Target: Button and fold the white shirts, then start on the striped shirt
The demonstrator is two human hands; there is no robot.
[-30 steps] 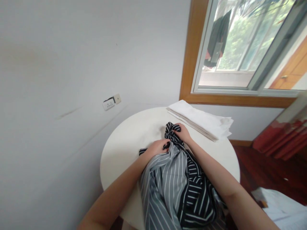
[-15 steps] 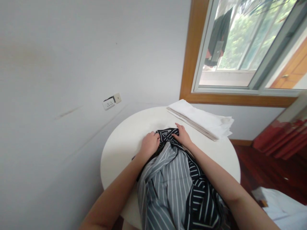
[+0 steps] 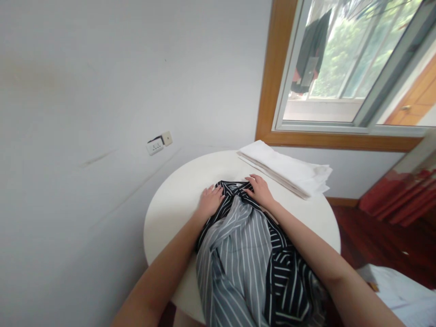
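Note:
A black shirt with white stripes [image 3: 289,272] lies on a round white table [image 3: 170,227], its greyish inner side [image 3: 243,240] turned up in the middle. The far end, which looks like the collar [image 3: 234,188], points toward the wall. My left hand [image 3: 210,202] rests on the left edge of this end, fingers stretched out over the cloth. On the opposite edge lies my right hand [image 3: 260,190], with thumb and fingers apart and touching the fabric. The shirt's near part hangs toward me over the table's front and runs out of view.
Folded white sheets [image 3: 286,168] lie at the table's back right. Behind stand a wall with a socket [image 3: 155,146] and a wood-framed window [image 3: 265,91]. A red curtain [image 3: 402,197] hangs at right; a white item [image 3: 398,290] sits low at right.
My left hand has loosened from a curled hold to outstretched fingers and moved slightly left. The far end of the shirt is spread wider and flatter. My right hand has barely moved.

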